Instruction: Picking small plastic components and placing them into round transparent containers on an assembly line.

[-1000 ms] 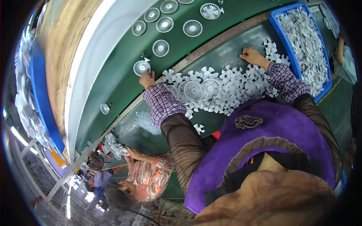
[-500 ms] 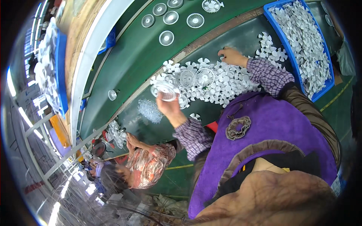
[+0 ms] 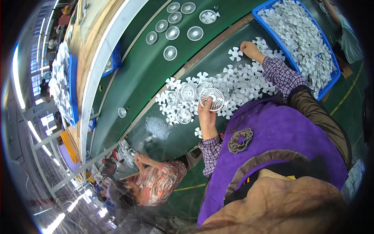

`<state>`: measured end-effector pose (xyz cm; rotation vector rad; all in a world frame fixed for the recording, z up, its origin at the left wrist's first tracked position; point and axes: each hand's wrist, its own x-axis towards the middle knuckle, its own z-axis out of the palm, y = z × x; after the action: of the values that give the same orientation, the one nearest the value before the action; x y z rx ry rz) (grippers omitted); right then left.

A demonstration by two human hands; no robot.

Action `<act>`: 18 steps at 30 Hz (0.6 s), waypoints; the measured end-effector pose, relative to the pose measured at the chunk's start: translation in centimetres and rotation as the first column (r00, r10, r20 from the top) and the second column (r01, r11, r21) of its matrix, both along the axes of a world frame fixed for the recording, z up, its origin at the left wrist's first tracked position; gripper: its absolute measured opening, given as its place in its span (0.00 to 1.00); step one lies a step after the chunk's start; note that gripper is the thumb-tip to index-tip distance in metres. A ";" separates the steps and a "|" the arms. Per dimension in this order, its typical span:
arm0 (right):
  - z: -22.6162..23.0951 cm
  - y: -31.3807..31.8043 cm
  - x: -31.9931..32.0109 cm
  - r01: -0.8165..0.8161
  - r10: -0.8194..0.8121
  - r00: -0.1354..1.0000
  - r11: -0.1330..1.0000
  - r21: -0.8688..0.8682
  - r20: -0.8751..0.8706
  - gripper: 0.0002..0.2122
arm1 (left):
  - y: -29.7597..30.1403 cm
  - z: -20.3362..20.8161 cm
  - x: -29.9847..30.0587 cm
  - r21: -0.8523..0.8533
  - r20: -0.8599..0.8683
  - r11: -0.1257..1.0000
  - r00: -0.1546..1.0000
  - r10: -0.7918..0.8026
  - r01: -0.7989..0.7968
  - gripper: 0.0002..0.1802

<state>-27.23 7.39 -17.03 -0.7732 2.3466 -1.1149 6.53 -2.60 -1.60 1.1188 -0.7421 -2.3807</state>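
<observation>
My left hand (image 3: 207,119) is closed on a round white fan grille (image 3: 216,102), its thumb lying over the spokes. The grille is held above a heap of small white fan blades (image 3: 249,84) on the dark green bench. More round grilles (image 3: 187,93) lie on the left part of the heap, beside the held one. Past the heap's far edge, my right hand (image 3: 251,50) has its fingers bent together, with one white fan blade (image 3: 235,54) at the fingertips. That blade appears pinched by its edge.
A blue bin (image 3: 317,93) full of white blades stands at the right. Beyond the bench edge, several grilles (image 3: 170,53) lie on a green conveyor (image 3: 140,74). Small clear plastic pieces (image 3: 157,128) are heaped to the left. A co-worker (image 3: 159,181) handles clear parts further left.
My left hand has moved right with the grille, over the middle of the heap. A single fan blade now shows at my right fingertips. The whole view has shifted slightly.
</observation>
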 end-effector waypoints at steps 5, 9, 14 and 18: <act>3.4 0.9 1.7 -0.117 0.138 0.963 0.988 0.104 -0.230 0.09 | -0.6 -0.5 -0.9 -0.082 0.066 0.996 0.998 0.022 -0.017 0.17; 3.7 -0.3 3.3 -0.237 0.346 0.826 0.930 0.282 -0.445 0.15 | -0.9 0.1 -1.9 -0.100 0.089 0.995 0.996 0.022 -0.013 0.18; 4.1 -1.5 4.4 -0.158 0.377 0.826 0.869 0.469 -0.419 0.17 | -1.8 -0.2 -1.7 -0.161 0.055 0.987 0.998 0.031 -0.022 0.18; 5.7 -1.2 4.2 -0.155 0.324 0.823 0.919 0.363 -0.467 0.13 | -1.9 1.6 -3.0 -0.180 -0.003 0.983 0.999 0.036 -0.036 0.18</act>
<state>-23.00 6.21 -11.35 -1.3391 2.6546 -0.4336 3.58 -4.50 0.04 1.0477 -0.9096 -2.2333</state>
